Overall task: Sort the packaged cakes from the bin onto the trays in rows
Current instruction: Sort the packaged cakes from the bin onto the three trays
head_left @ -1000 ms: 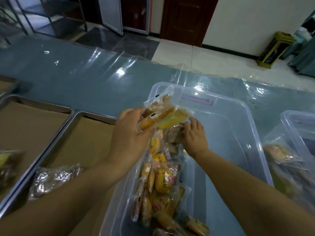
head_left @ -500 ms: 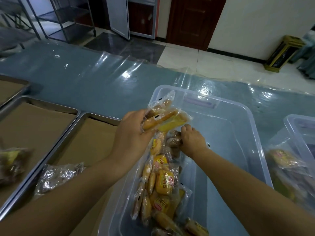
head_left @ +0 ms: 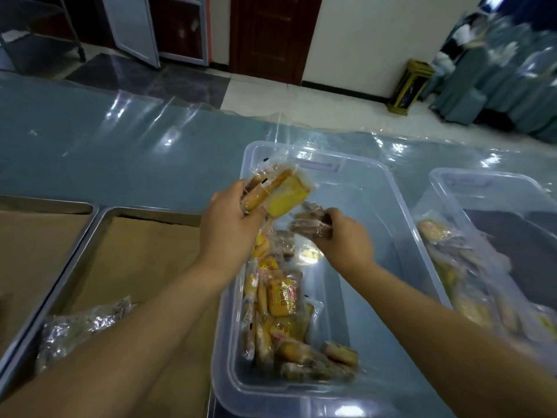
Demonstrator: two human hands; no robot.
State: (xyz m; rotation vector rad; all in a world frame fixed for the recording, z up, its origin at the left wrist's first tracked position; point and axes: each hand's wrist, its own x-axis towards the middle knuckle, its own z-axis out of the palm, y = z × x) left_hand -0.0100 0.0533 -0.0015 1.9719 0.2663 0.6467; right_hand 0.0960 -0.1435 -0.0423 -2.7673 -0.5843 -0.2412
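A clear plastic bin [head_left: 401,224] sits in front of me with several packaged cakes [head_left: 278,300] piled along its left side. My left hand [head_left: 229,227] is above the bin's left wall, shut on a few yellow packaged cakes [head_left: 280,191] in clear wrappers. My right hand [head_left: 346,236] is just right of it over the bin, shut on a brown packaged cake [head_left: 310,223]. To the left lies a metal tray [head_left: 99,218] lined with brown paper, holding one silvery wrapped cake [head_left: 81,324] near its front.
A second metal tray [head_left: 45,203] lies further left. Another clear bin [head_left: 494,188] with packaged cakes stands at the right. Clear plastic sheeting covers the blue table [head_left: 120,158]. Beyond the table's far edge are the floor, a door and a yellow stand [head_left: 410,86].
My right hand has lifted out of the pile holding a brown packaged cake and moved right. My left hand stays over the bin's left wall with its yellow cakes.
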